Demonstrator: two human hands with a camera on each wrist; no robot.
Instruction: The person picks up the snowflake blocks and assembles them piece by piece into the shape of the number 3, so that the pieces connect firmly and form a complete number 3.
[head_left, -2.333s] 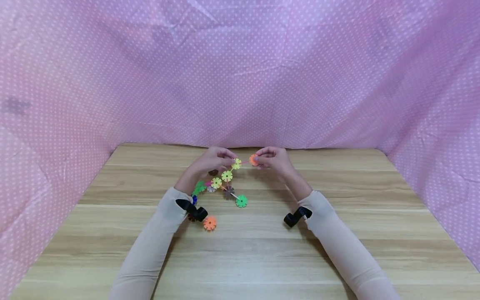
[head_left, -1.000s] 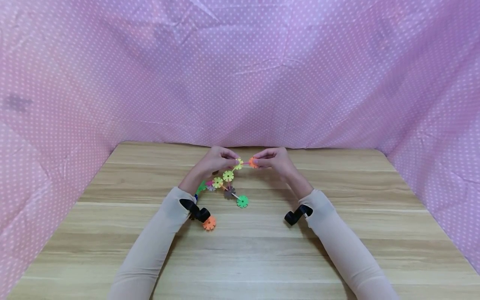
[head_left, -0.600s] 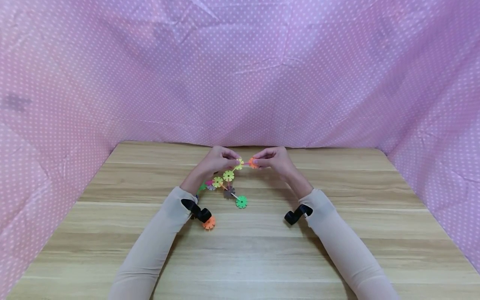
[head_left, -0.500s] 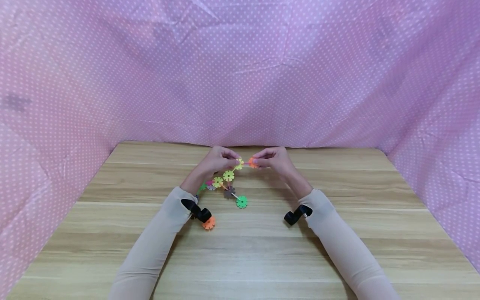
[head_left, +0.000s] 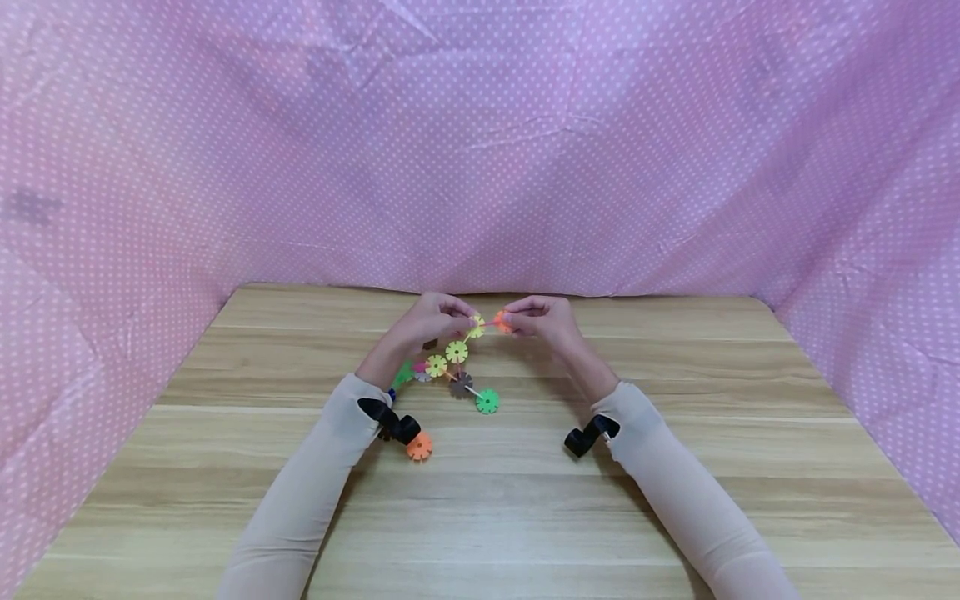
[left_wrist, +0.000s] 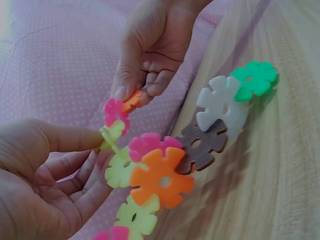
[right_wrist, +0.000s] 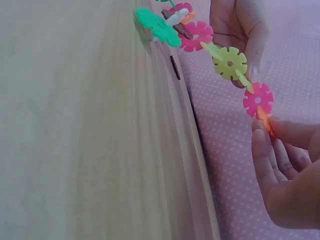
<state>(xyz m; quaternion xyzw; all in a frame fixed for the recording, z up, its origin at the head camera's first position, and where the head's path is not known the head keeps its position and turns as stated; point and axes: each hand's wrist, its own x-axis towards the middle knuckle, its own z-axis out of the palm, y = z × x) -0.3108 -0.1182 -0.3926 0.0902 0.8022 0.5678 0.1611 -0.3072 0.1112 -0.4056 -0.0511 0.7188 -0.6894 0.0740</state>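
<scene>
A chain of notched plastic snowflake discs, slotted into one another, hangs between my hands above the table. My left hand (head_left: pixel 429 323) pinches a yellow disc (left_wrist: pixel 113 134) between thumb and fingers. In the right wrist view my right hand (right_wrist: pixel 295 170) pinches an orange disc (right_wrist: pixel 264 120) at the chain's end. Between these two, a pink disc (right_wrist: pixel 258 100) joins them. Lower in the chain, the left wrist view has a larger-looking orange disc (left_wrist: pixel 162 180), a brown disc (left_wrist: pixel 202 142), a white disc (left_wrist: pixel 220 102) and a green disc (left_wrist: pixel 255 80). My left wrist hides part of the chain.
The wooden table (head_left: pixel 487 517) lies beneath both forearms. Behind it hangs a pink dotted cloth (head_left: pixel 480 150). Another orange disc (head_left: pixel 420 446) shows beside my left wrist's black camera (head_left: pixel 405 429). A second black camera (head_left: pixel 581 440) sits on my right wrist.
Both hands keep their pinches. My right hand has shifted slightly left with the orange disc, nearer the left hand. The green disc has swung a little to the right.
</scene>
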